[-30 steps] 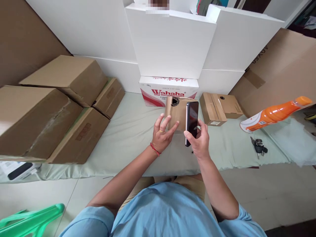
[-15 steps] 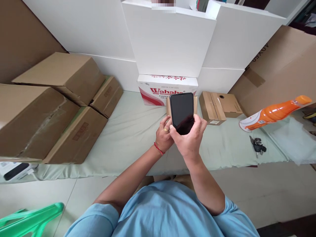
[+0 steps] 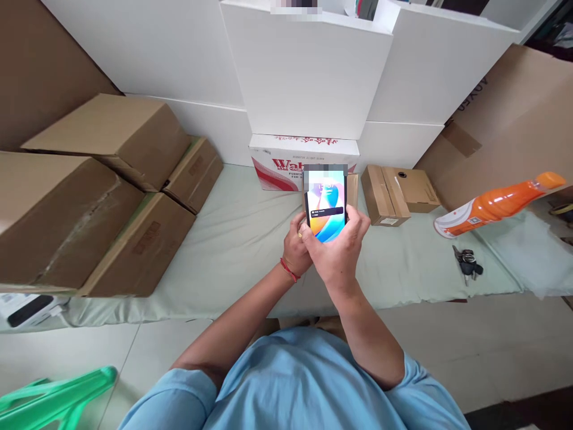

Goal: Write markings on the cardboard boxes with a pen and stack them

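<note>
A smartphone is held upright over the middle of the cloth-covered surface, its screen lit with a colourful wallpaper, a clock and a dark notification bar. My right hand grips its lower right side, the thumb lying across the bottom edge. My left hand, with a ring and a red cord at the wrist, is closed at the phone's lower left corner; some of its fingers are hidden behind the phone and my other hand. Just behind the phone are a white and red carton and a partly covered small brown box.
Several cardboard boxes are stacked at the left. To the right are small cartons, an orange bottle, keys and clear plastic wrap. A green plastic stool stands on the floor; white panels rise behind.
The phone's screen has gone from dark to lit. Both hands still hold it, and the phone has shifted slightly left.
</note>
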Motion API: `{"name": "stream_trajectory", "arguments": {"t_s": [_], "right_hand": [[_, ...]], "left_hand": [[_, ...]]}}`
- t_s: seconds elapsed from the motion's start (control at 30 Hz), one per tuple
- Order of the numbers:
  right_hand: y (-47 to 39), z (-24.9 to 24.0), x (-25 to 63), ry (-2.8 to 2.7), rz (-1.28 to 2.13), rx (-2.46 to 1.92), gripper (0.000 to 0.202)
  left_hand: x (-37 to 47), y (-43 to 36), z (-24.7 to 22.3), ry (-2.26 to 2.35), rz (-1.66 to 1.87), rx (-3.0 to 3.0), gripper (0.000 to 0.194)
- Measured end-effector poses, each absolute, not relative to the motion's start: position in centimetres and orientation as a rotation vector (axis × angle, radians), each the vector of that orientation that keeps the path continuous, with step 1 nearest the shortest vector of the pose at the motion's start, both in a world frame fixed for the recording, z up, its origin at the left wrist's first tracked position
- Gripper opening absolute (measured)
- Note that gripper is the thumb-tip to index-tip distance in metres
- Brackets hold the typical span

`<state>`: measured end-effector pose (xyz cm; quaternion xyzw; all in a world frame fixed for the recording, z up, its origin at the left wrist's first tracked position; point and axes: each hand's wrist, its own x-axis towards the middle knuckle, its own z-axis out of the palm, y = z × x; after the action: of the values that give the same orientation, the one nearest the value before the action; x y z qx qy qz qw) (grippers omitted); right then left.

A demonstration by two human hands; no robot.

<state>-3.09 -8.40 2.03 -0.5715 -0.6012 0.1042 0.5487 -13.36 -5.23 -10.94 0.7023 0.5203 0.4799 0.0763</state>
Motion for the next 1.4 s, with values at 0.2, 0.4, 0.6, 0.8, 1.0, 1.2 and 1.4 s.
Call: {"name": "stream_trajectory", "arguments": {"t_s": [0.2,0.4,0.6,0.8,1.0,1.2,1.4], "right_hand": [[-8.6,2.4,-2.0,-1.396,0.202,-1.284,0.071],[-7.9,0.0,4.2,-1.182,0.222,-1.473,0.074],[-9.5,-6.8,7.1,-1.219,0.315,-1.849,0.072],[-13.6,-11.1,4.8,-1.499,0.494,-2.014,0.069],[-14.6,-10.9,3.9,-1.775,0.525,-2.061,0.065],[-14.8,-10.4,3.6,-1.988,0.556,-2.002,0.063],[-13.6,-7.5,6.3,-1.674,0.882,-1.642,0.058]], "left_hand": [[-14.6,-5.6,-9.9,1.529,1.584,2.243,0.033],[-16.9,-7.2,-9.4,1.558,1.626,2.299,0.052],[-16.5,-9.0,-9.1,1.702,1.654,2.002,0.075],[-16.3,-8.3,-8.8,1.942,1.636,1.708,0.113],[-17.2,-8.3,-8.5,2.002,1.516,1.544,0.126],[-17.0,-9.3,-6.7,1.948,1.598,1.88,0.12],[-15.7,-10.0,-3.9,1.82,1.68,2.32,0.095]]}}
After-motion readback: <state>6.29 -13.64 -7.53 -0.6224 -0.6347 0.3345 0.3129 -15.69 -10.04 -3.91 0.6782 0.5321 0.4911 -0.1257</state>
